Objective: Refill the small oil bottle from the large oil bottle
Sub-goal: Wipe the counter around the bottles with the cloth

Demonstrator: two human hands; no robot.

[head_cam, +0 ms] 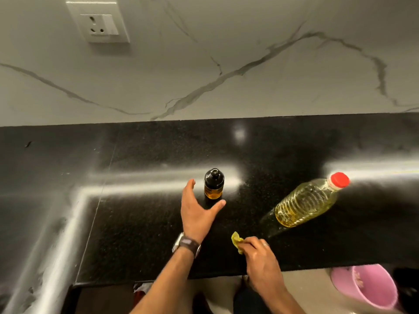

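The small oil bottle [214, 183], dark with a black cap and amber oil in its lower part, stands upright on the black countertop [140, 223]. My left hand [196, 209] is open just in front of it, fingers to its left and thumb below it, not touching. To the right stands the large clear oil bottle [306, 202] with a red cap, holding yellow oil. My right hand [260, 257] rests near the counter's front edge, closed on a small yellow cloth [237, 240].
A marble-patterned wall with a white socket [99, 21] rises behind the counter. A pink bucket [367, 288] sits on the floor below the counter edge at the right. The counter's front edge runs just under my wrists.
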